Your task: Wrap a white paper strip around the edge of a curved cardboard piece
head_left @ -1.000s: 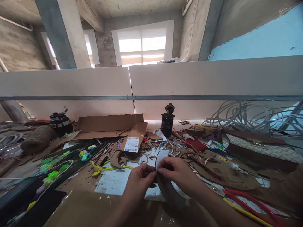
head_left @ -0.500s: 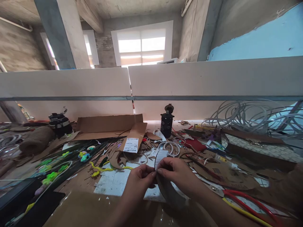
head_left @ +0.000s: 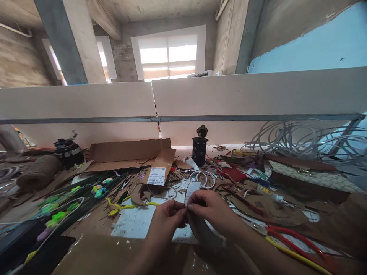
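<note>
A curved cardboard strip with a pale, ribbed upper end stands between my hands, bending down toward the table edge. Thumb and fingertips of my right hand pinch it just below the pale end. From the other side, my left hand presses its closed fingertips against the strip's left edge; whether something thin lies between them is too small to tell. Under both hands lies a scuffed white board. White rings of tubing or cord rest just beyond the strip.
Red-handled shears lie by my right forearm. Farther back stand a black bottle with its lid up and a cardboard piece. Wrapped green stems with fuzzy flowers spread left; a patterned bag and coiled tubing are right.
The whole view has shifted slightly, so everything appears a little farther left. Both hands keep the same pinch on the cardboard strip, with hardly any finger movement.
</note>
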A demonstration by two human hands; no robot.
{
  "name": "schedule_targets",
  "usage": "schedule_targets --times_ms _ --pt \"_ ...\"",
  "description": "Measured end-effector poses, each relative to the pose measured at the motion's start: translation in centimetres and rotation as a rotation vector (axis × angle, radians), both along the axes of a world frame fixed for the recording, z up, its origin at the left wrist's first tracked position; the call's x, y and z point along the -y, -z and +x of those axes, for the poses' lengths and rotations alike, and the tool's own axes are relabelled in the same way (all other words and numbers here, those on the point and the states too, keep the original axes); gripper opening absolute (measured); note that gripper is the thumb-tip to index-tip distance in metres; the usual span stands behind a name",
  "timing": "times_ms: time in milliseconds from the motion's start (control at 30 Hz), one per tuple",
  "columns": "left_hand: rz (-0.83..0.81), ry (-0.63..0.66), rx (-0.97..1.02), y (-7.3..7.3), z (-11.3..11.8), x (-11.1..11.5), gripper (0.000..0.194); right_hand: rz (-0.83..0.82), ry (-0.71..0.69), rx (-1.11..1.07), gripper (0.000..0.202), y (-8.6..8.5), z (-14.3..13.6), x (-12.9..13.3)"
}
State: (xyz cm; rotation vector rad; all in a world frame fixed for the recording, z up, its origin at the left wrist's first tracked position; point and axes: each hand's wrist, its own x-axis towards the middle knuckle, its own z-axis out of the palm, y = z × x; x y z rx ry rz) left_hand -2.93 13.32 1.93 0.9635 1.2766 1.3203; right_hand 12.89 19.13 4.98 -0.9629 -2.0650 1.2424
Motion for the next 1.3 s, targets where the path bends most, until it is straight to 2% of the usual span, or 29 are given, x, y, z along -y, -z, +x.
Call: schedule_targets --times_ms 333,767,1300 --pt "0.023 0.009 -0.029 0.07 -0.01 0.15 0.036 0.045 0.011 0.029 0.011 0.16 0.04 -0.08" --pt "0.031 -0.015 -0.081 0.05 0.21 0.21 0.025 0.006 0.002 0.014 0.009 0.18 0.01 0.09" --pt "0.039 -0.004 -0.035 0.25 0.48 0.21 0.028 -0.026 -0.003 0.002 0.009 0.06 -0.05 0.28"
